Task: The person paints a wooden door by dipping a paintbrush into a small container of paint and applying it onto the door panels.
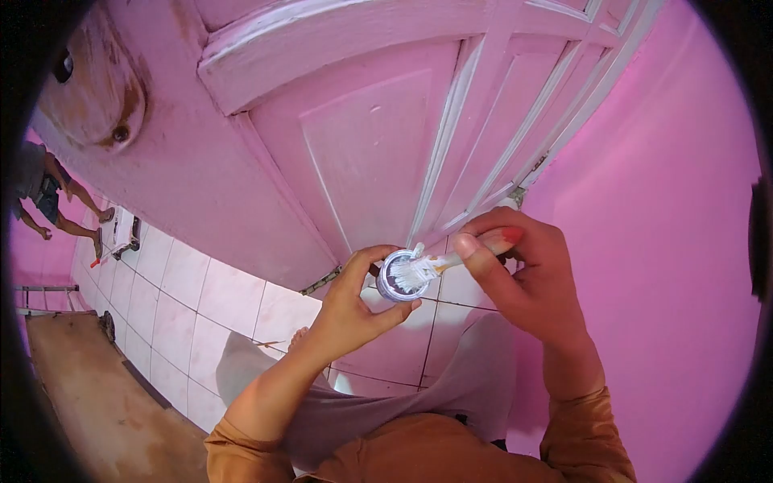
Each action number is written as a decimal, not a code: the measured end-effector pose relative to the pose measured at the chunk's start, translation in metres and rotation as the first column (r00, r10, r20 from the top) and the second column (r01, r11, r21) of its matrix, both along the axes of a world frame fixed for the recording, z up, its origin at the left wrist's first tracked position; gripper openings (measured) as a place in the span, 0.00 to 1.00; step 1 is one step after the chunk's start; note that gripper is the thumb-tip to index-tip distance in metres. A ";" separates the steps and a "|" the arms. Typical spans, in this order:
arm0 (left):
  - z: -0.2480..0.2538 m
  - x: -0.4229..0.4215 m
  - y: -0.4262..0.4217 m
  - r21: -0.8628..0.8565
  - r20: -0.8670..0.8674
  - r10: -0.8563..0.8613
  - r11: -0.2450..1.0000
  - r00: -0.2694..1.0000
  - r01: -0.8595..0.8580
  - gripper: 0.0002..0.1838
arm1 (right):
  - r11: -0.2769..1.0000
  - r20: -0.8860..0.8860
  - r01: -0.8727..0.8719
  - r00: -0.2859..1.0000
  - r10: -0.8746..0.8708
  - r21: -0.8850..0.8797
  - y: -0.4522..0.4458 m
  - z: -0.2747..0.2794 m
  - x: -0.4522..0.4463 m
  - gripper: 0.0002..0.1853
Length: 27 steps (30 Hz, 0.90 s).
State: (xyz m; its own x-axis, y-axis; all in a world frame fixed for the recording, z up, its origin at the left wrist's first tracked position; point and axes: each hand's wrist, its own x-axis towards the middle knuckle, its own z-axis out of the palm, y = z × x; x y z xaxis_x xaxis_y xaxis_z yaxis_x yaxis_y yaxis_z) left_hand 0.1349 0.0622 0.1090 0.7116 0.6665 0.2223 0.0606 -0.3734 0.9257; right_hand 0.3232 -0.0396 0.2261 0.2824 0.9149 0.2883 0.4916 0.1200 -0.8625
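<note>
Before the pink door (362, 153), above the tiled floor (181, 282), the left hand (351, 310) held a small round pot (383, 282), its fingers curled about the rim, thumb on the near side. The right hand (538, 278) pinched the handle of a brush (412, 275) between thumb and forefinger, the handle's red end toward the palm. White-coated bristles lay at the mouth of the pot; how deep they reached could not be told. A pink wall (644, 241) rose to the right, and a brown board (101, 386) lay at lower left. Well apart, at the far left, a person (50, 187) in shorts stood on the tiles near a white object (123, 229), too small to make out.
</note>
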 end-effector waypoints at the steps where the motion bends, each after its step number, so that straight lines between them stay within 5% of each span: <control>1: 0.000 0.000 -0.001 -0.002 -0.001 -0.001 1.000 1.000 0.001 0.37 | 1.000 0.004 -0.018 1.000 0.018 0.002 0.001 -0.001 -0.002 0.09; 7: -0.002 -0.002 -0.007 0.073 0.049 0.027 0.997 0.998 -0.030 0.35 | 0.987 0.080 -0.120 0.988 0.129 -0.107 0.004 -0.001 -0.009 0.10; 14: -0.005 -0.003 -0.011 0.044 0.057 0.035 0.998 0.998 -0.037 0.35 | 0.991 0.118 -0.132 0.984 0.134 -0.029 0.003 -0.014 -0.008 0.10; 27: -0.002 0.007 -0.016 0.022 0.103 0.021 0.999 0.994 -0.023 0.35 | 0.988 -0.424 0.122 0.893 -0.149 -0.090 -0.015 -0.010 0.030 0.10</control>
State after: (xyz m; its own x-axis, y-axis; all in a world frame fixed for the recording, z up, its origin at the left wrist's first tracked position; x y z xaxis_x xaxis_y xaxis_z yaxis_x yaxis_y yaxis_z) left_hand 0.1420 0.0466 0.1072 0.6692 0.6756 0.3094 -0.0261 -0.3947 0.9184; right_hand 0.3529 -0.0547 0.2163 0.4883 0.8708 0.0577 0.0810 0.0206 -0.9965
